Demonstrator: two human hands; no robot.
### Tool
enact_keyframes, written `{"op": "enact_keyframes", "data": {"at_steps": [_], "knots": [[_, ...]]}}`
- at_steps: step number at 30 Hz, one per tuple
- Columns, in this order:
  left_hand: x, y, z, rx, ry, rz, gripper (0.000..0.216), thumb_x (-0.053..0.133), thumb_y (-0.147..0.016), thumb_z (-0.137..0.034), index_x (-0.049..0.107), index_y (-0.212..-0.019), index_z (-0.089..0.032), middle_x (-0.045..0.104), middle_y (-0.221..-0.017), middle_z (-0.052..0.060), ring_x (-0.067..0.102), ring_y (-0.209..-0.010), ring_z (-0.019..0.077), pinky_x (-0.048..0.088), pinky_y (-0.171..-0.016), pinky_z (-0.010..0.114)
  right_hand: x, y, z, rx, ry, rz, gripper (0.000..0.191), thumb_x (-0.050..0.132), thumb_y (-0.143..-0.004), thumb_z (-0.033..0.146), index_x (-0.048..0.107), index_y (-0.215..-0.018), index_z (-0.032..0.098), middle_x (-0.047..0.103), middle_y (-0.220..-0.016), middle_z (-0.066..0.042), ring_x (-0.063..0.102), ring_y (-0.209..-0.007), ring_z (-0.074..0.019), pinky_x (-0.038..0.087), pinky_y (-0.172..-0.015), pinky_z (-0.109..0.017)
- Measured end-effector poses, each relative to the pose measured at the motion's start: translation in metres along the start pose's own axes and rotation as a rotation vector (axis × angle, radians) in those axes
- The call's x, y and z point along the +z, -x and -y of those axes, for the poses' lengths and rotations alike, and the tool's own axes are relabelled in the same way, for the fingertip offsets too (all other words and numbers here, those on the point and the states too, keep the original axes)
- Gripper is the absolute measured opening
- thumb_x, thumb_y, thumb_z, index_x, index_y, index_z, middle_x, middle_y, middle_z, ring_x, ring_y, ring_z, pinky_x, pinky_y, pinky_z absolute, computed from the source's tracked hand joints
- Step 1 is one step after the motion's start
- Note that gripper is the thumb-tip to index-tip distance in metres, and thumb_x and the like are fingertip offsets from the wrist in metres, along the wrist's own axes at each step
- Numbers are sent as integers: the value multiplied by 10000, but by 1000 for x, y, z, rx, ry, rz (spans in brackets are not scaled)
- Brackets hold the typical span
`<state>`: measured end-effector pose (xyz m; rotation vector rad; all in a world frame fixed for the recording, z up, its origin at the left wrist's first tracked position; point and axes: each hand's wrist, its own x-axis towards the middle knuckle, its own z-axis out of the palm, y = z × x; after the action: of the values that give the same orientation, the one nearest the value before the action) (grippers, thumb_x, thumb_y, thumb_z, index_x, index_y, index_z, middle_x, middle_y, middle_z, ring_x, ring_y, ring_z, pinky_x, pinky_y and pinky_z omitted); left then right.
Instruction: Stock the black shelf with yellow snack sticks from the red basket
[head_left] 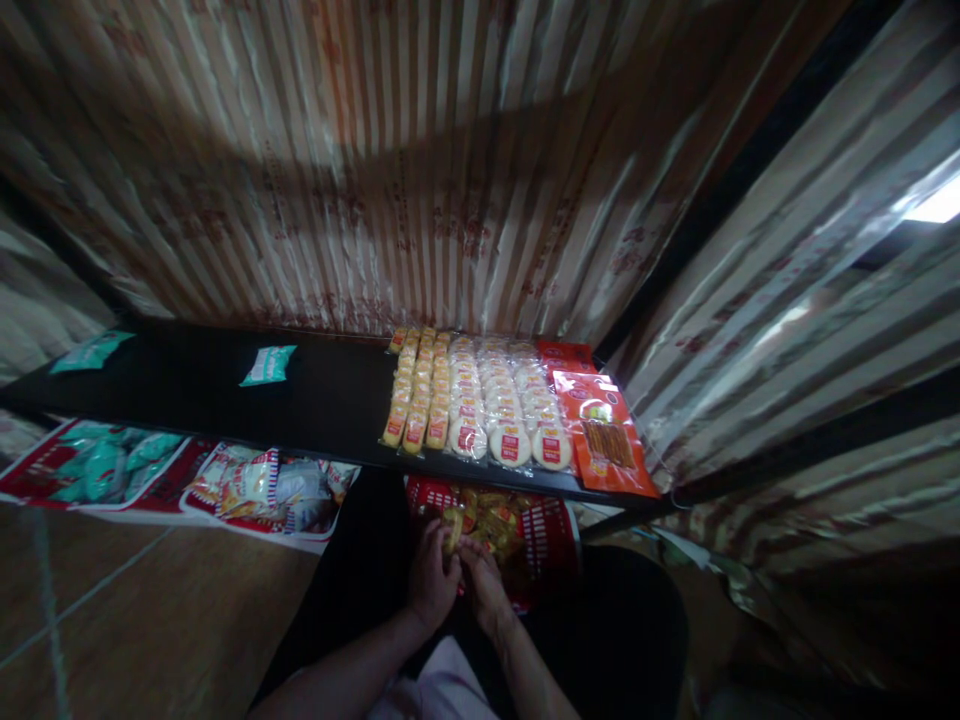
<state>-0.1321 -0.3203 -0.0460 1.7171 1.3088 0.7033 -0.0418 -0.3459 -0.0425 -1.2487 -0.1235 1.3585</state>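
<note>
In front of my lap, my left hand (433, 577) and my right hand (484, 577) meet over a red bin (556, 530). A small yellow packaged snack (453, 530) sits between their fingertips. The left fingers are curled around it, and those of my right hand are closed at its near end. More yellow wrapped snacks (495, 525) fill the bin. On the shelf above, packs of yellow snacks (418, 395) stand in rows beside stacked round white crackers (511, 440). The dim light blurs fine detail.
The black shelf (330, 400) crosses over the bins. It carries orange-red packets (606, 430) at right and teal packets (268, 366) at left. Below stand bins of teal packets (105, 470) and white-red bags (240, 480). A striped curtain (420, 180) hangs behind.
</note>
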Motion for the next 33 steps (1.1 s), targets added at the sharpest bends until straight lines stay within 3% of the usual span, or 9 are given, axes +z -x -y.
{"op": "enact_keyframes", "data": {"at_steps": [4, 11, 19, 24, 27, 33], "knots": [[-2, -1, -5, -16, 37, -13, 381, 459, -690, -104, 567, -1053, -142, 531, -1251, 130, 474, -1214, 223, 346, -1065, 383, -2, -2, -2, -22, -21, -32, 319, 781, -463, 304, 626, -708, 172, 640, -641, 26, 566, -566, -100, 426, -529, -195], [-10, -2, -13, -21, 109, -36, 318, 464, -660, -93, 564, -946, -187, 613, -1075, 81, 558, -1068, 202, 403, -989, 374, -1, -3, -3, 0, -38, -57, 337, 813, -446, 343, 609, -659, 180, 599, -549, 58, 514, -483, -75, 383, -474, -181], [-20, -9, -22, -283, 334, 34, 178, 450, -766, -262, 566, -876, -184, 669, -792, 22, 626, -786, 174, 463, -767, 270, -5, -9, -5, -7, -14, -91, 373, 816, -458, 387, 643, -703, 165, 649, -604, 35, 573, -551, -94, 387, -502, -178], [-22, -15, -20, -357, 462, 19, 185, 422, -702, -211, 578, -794, -175, 660, -793, 26, 608, -774, 168, 454, -716, 247, -5, -9, -1, -14, -63, -171, 400, 832, -430, 352, 631, -730, 180, 662, -643, 34, 594, -568, -108, 421, -523, -198], [-21, -18, -15, -432, 526, 18, 217, 409, -667, -227, 583, -780, -164, 643, -761, 25, 597, -713, 165, 446, -629, 244, -2, -6, 3, -31, -101, -207, 498, 838, -410, 306, 621, -846, 197, 667, -637, 37, 591, -542, -110, 436, -521, -206], [-21, -22, -8, -517, 701, 21, 257, 417, -587, -214, 602, -754, -152, 632, -674, 13, 581, -646, 151, 441, -587, 236, 1, -3, 6, -14, -130, -159, 580, 826, -434, 306, 602, -961, 207, 644, -575, 49, 555, -469, -105, 444, -503, -225]]}}
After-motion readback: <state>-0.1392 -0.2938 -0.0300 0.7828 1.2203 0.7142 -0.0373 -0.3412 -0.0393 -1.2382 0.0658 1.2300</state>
